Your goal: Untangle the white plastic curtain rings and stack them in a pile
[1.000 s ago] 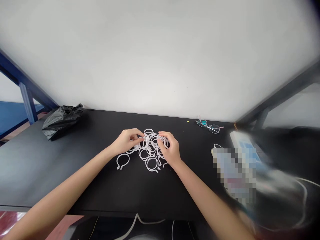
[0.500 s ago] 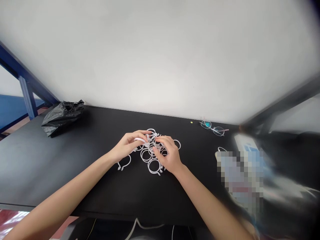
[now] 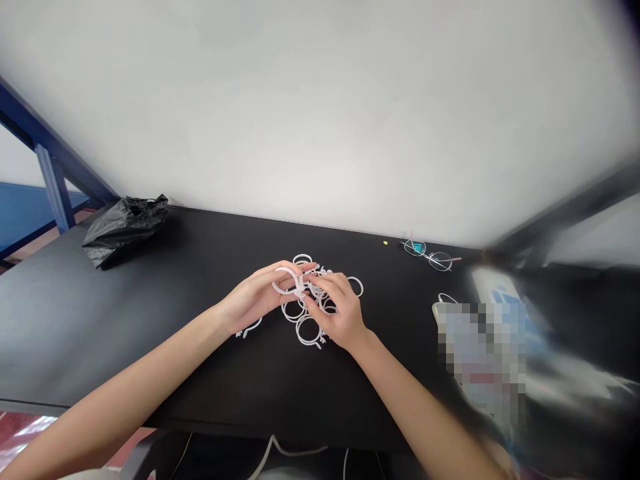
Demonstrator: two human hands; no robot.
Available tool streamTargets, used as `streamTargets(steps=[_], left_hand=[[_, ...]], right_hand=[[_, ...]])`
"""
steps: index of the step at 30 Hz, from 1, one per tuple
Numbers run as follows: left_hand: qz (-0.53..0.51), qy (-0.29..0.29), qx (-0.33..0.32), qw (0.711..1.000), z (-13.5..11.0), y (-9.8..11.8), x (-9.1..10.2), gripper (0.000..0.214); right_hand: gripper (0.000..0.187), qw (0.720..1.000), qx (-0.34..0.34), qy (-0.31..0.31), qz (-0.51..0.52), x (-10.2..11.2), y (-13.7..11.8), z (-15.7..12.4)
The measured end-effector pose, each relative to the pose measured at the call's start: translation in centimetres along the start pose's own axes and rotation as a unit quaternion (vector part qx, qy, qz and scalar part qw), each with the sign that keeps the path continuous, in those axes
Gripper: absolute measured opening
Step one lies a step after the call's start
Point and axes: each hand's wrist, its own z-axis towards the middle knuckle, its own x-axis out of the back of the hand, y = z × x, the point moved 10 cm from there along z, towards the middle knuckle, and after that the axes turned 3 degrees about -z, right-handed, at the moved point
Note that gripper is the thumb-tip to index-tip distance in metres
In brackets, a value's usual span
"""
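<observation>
A pile of several white plastic rings (image 3: pixel 313 313) lies on the black table (image 3: pixel 150 313) in front of me. My left hand (image 3: pixel 253 300) is lifted a little above the pile, its fingers closed on one white ring (image 3: pixel 286 281). My right hand (image 3: pixel 336 310) meets it from the right, thumb and forefinger pinching the same ring at its right side. More rings lie under and around both hands, one at the far right of the pile (image 3: pixel 355 287) and one half hidden under my left wrist.
A crumpled black plastic bag (image 3: pixel 125 227) sits at the table's back left. Glasses (image 3: pixel 430 255) lie near the wall at the back right. A blurred patch and white objects with a cable (image 3: pixel 480 347) fill the right side. Blue metal frame (image 3: pixel 50 180) stands left.
My left hand has picked one ring up off the pile and raised it. My right hand has moved in to pinch that ring. The view has shifted slightly.
</observation>
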Motion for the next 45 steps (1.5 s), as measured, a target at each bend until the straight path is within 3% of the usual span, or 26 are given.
streamTargets(steps=[7, 16, 20, 25, 28, 32, 37, 40, 42, 43, 45], left_hand=[[-0.029, -0.019, 0.013, 0.999, 0.0, -1.2, -0.9, 0.036], [-0.022, -0.016, 0.022, 0.999, -0.3, -0.5, -0.9, 0.035], [0.016, -0.002, 0.018, 1.000, -0.2, 0.1, 0.2, 0.034], [0.014, 0.060, 0.019, 0.998, 0.0, 0.0, 2.2, 0.029], [0.011, 0.068, 0.022, 0.997, -0.1, -0.3, 2.4, 0.032], [0.037, 0.060, -0.003, 0.997, -0.2, 0.3, 1.9, 0.032], [0.094, 0.081, -0.075, 0.989, -0.5, 2.5, 2.0, 0.026], [0.172, 0.106, -0.106, 0.974, -1.1, 3.5, 2.6, 0.025], [0.284, 0.103, -0.125, 0.945, -1.8, 3.9, 3.1, 0.028], [0.359, 0.089, -0.131, 0.920, -2.2, 3.8, 3.3, 0.032], [0.520, 0.035, -0.165, 0.838, -3.4, 3.4, 3.1, 0.054]], right_hand=[[0.003, 0.999, 0.010, -0.029, 0.008, -0.8, -0.7, -0.2], [0.017, 0.999, -0.026, 0.038, -0.005, 0.4, 0.4, -0.4], [0.017, 0.996, -0.049, 0.056, -0.040, 1.0, 1.1, -0.5], [0.014, 0.996, -0.049, 0.053, -0.061, 0.8, 1.4, -0.6], [0.014, 0.996, -0.051, 0.045, -0.061, 0.4, 1.6, -0.7], [0.020, 0.996, -0.052, 0.043, -0.054, 0.3, 1.6, -0.6], [0.023, 0.996, -0.063, 0.043, -0.042, 0.5, 1.7, -0.6], [0.022, 0.996, -0.073, 0.052, -0.030, 0.8, 2.0, -0.5], [0.020, 0.994, -0.080, 0.070, -0.021, 1.3, 2.1, -0.5], [0.019, 0.993, -0.085, 0.081, -0.019, 1.6, 2.3, -0.4], [0.017, 0.990, -0.096, 0.101, -0.020, 2.1, 2.5, -0.3]])
